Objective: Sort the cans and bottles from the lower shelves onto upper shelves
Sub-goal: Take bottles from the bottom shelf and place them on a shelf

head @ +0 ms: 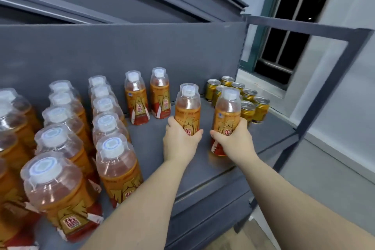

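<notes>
Grey shelf [150,148] beneath both arms: my left hand [180,142] curls round one orange drink bottle [187,105], my right hand [235,140] round a second bottle [228,107] (gold cans [261,105] stand just beyond it).

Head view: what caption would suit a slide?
At a grey shelf, the left hand grips the left bottle and the right hand the right bottle, between bottle rows and gold cans.
</notes>
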